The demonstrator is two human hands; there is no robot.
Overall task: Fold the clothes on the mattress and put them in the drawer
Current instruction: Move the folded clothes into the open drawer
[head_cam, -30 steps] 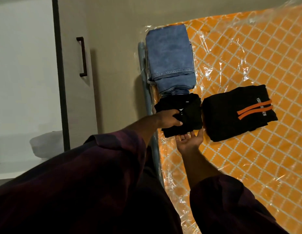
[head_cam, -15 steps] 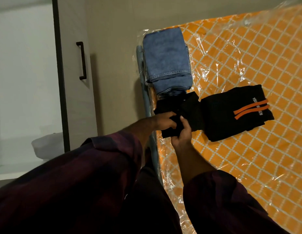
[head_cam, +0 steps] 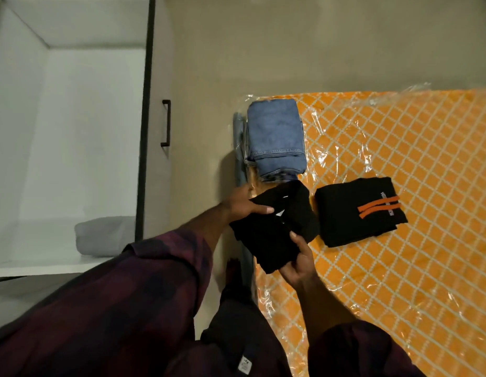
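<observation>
The fingers (head_cam: 259,209) of the left hand (head_cam: 243,205) clasp the upper left edge of a small folded black cloth garment (head_cam: 274,238), gripping it. The right hand (head_cam: 300,265) grasps the same garment at its lower corner, with the thumb pressed on top and the fingers wrapped underneath. Between the two hands the garment sits tilted over the near left edge of an orange mattress with a white lattice print, wrapped in clear plastic (head_cam: 399,281). It looks lifted, though whether any part touches the mattress is hard to tell.

Just beyond it, a folded pair of blue denim jeans (head_cam: 276,131) rests on the mattress corner. To its right, slightly apart, lies a folded black garment with two orange stripes (head_cam: 350,213). Both arms wear dark plum checked sleeves (head_cam: 154,281).

To the left, past a strip of beige floor (head_cam: 203,104), an open white drawer compartment (head_cam: 73,131) holds a folded grey cloth (head_cam: 104,238). Beside it is a pale door with a black bar handle (head_cam: 165,123).
</observation>
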